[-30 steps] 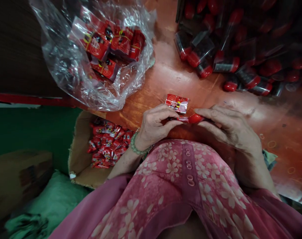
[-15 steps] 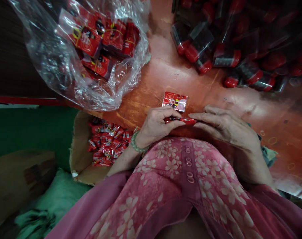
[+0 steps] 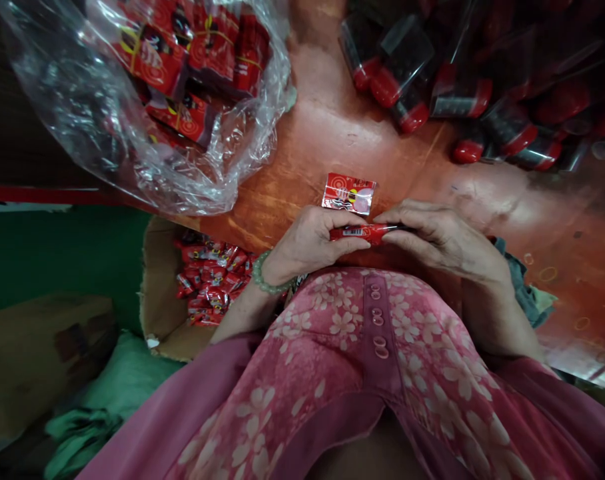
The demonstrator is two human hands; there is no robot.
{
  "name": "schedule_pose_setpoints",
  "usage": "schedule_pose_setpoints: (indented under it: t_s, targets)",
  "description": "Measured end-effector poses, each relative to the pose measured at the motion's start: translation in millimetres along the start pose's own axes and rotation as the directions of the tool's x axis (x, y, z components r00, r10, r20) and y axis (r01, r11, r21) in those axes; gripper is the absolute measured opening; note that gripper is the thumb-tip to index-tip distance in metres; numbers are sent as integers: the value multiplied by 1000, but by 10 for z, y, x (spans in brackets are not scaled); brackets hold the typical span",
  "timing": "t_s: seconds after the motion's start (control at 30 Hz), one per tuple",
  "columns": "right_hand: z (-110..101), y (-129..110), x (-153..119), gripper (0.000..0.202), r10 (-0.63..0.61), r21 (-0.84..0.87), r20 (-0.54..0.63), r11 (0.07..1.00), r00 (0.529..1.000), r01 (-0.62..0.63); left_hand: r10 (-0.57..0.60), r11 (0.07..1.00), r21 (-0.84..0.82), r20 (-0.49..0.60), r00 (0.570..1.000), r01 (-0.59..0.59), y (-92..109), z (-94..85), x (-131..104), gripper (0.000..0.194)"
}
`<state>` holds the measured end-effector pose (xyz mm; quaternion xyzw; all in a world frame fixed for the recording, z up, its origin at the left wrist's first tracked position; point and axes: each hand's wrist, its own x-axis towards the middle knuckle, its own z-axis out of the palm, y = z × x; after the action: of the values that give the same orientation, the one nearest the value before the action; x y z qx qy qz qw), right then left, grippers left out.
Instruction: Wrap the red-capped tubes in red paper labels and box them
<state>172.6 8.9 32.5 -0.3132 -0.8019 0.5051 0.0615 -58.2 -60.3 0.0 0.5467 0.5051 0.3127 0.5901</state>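
Observation:
Near the table's front edge, a narrow red wrapped item (image 3: 370,233) with a barcode lies level between my two hands. My left hand (image 3: 315,241), with a green bead bracelet (image 3: 268,280) at the wrist, pinches its left end between thumb and fingers. The right end is pinched by my right hand (image 3: 435,237), and a dark part of the item shows between those fingers. Just beyond my left hand, a flat red printed wrapper (image 3: 349,194) lies on the orange table (image 3: 332,127).
A clear plastic bag (image 3: 217,180) of banded red wrappers lies at the upper left. Several red-capped clear containers (image 3: 462,99) are heaped at the upper right. Below the table edge, a cardboard box (image 3: 157,293) holds red packets (image 3: 215,277). A dark cloth (image 3: 522,280) lies right of my right arm.
The wrapped item has turned, so its barcode now shows, and a dark part is exposed at its right end. My right hand has shifted slightly left. The whole view has shifted slightly.

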Motion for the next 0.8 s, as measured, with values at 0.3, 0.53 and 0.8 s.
schedule_pose_setpoints:
  t_s: [0.3,0.53,0.8]
  targets:
    - [108,19,-32,33,187,388,11,904,982,-177,-163,941,-286,86,983,181,-1,-43,70,46]
    - [327,43,-97,37,355,682,-144,712,924,-167,-188,751,-642,14,982,153,-153,217,-80,50]
    - [648,-9,-64,46,372,677,-338,734,864,-51,-352,649,-755,-196,915,88,-82,575,-92,45]
